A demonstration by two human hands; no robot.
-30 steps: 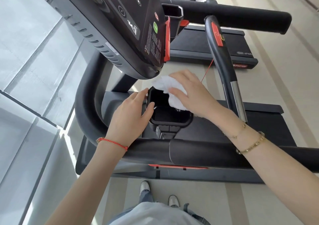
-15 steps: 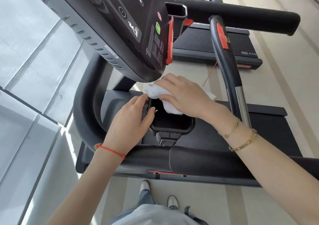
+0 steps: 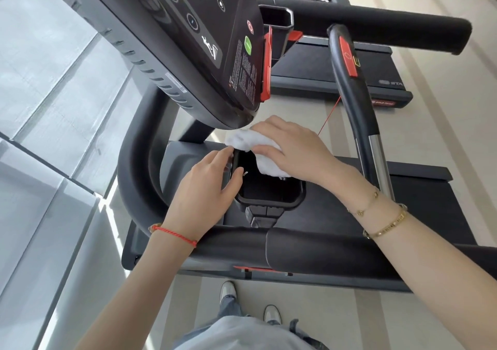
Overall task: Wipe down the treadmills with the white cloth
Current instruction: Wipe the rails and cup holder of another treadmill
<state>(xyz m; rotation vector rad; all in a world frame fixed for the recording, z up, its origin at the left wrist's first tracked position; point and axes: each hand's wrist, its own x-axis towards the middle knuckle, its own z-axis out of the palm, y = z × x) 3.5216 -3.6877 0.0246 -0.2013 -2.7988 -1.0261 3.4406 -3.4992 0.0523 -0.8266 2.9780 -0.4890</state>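
A black treadmill fills the view, its console (image 3: 204,43) tilted above a black cup holder (image 3: 269,191). My right hand (image 3: 293,150) grips the white cloth (image 3: 255,145) and presses it on the far rim of the cup holder, just under the console's lower edge. My left hand (image 3: 207,191) holds the cup holder's left wall, thumb hooked over the rim and fingers outside. Part of the cloth hangs into the holder under my right palm.
A padded handrail (image 3: 309,253) crosses in front of me. A curved inner handle (image 3: 349,81) with a red button rises at the right. A second treadmill (image 3: 336,70) stands beyond. Windows line the left side. My shoes stand on the pale floor below.
My right hand has slid the cloth from inside the cup holder up to its far rim, closer to the console. My left hand stays on the holder's left wall.
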